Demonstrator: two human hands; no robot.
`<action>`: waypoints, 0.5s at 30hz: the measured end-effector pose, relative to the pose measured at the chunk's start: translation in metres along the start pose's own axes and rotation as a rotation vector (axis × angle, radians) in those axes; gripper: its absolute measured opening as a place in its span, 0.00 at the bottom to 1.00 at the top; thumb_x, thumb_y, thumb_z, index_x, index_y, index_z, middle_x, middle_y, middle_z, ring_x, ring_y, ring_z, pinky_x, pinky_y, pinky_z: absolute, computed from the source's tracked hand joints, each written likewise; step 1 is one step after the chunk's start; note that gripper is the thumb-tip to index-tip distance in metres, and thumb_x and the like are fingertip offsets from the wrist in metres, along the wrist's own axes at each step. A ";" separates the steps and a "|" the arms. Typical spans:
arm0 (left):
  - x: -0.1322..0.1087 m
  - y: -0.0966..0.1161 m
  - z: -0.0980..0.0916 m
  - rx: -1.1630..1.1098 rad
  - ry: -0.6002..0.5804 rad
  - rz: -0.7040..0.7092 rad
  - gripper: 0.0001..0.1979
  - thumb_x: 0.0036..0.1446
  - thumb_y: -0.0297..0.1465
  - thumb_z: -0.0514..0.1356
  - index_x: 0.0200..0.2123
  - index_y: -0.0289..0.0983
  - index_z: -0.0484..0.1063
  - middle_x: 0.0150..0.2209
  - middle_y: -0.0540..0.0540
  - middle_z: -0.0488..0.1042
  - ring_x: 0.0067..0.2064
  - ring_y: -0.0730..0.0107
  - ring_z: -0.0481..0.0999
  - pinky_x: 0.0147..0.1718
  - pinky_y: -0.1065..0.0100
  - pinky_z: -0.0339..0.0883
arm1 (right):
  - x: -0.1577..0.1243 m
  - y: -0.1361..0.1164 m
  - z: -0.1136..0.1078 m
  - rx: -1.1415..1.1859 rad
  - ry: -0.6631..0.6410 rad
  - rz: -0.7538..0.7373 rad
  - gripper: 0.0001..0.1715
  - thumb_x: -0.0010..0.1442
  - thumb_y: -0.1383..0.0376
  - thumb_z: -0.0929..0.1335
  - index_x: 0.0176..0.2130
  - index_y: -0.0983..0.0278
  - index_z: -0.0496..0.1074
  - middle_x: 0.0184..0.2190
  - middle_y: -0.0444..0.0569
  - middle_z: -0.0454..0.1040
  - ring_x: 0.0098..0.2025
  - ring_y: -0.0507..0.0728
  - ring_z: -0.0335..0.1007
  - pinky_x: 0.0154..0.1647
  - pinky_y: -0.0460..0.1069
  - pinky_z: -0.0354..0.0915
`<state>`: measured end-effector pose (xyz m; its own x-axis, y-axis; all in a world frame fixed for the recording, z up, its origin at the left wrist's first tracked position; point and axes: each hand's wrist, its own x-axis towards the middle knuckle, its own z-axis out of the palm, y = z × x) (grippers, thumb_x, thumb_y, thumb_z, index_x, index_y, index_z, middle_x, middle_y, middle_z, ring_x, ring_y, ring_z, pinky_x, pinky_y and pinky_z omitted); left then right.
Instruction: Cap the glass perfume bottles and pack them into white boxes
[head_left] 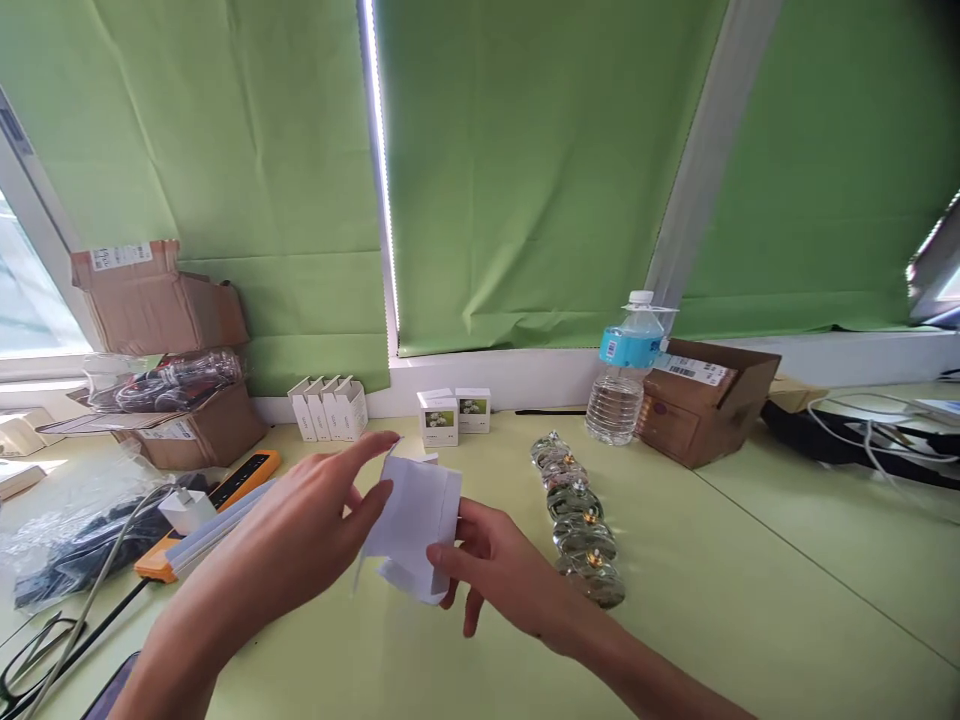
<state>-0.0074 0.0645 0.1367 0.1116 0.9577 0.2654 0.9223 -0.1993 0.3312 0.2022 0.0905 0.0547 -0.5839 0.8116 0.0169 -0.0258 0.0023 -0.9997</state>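
Both my hands hold a small white folded carton (415,520) above the light green table (750,600). My left hand (307,530) pinches its upper left edge between thumb and forefinger. My right hand (499,575) grips its lower right corner, thumb on top and fingers beneath. The carton is flattened and partly unfolded, with a flap hanging at the bottom. Just right of my right hand lies a row of several round glass bottles (577,520) with gold caps.
Small white boxes (330,407) and two boxes with green pictures (454,412) stand at the wall. A water bottle (626,372) stands beside an open cardboard box (709,400). An orange tool (206,520), plastic bags and cardboard boxes (161,350) lie left. Cables lie far right.
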 end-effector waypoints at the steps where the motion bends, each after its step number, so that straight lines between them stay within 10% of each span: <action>1: 0.000 0.002 0.002 -0.019 -0.041 0.020 0.26 0.60 0.49 0.52 0.61 0.55 0.58 0.36 0.51 0.78 0.35 0.60 0.76 0.33 0.67 0.64 | 0.001 0.000 -0.001 0.006 0.009 -0.009 0.21 0.59 0.56 0.69 0.48 0.64 0.69 0.36 0.50 0.74 0.31 0.55 0.73 0.20 0.45 0.69; 9: 0.017 -0.011 0.015 -0.111 -0.048 0.000 0.33 0.56 0.51 0.57 0.63 0.51 0.56 0.53 0.45 0.71 0.46 0.56 0.74 0.39 0.65 0.66 | 0.001 -0.009 -0.007 0.144 -0.029 -0.080 0.20 0.60 0.58 0.69 0.50 0.65 0.70 0.35 0.50 0.75 0.33 0.55 0.72 0.27 0.49 0.72; 15: 0.033 -0.022 0.028 -0.579 -0.295 0.024 0.30 0.56 0.47 0.59 0.60 0.44 0.63 0.48 0.42 0.76 0.43 0.59 0.76 0.36 0.65 0.69 | 0.001 -0.015 -0.012 0.160 -0.019 -0.095 0.22 0.64 0.53 0.65 0.52 0.62 0.70 0.39 0.52 0.73 0.40 0.59 0.71 0.29 0.51 0.74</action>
<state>-0.0140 0.1063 0.1131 0.3026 0.9520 0.0466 0.5789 -0.2224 0.7845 0.2124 0.0982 0.0699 -0.5875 0.8012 0.1133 -0.2098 -0.0156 -0.9776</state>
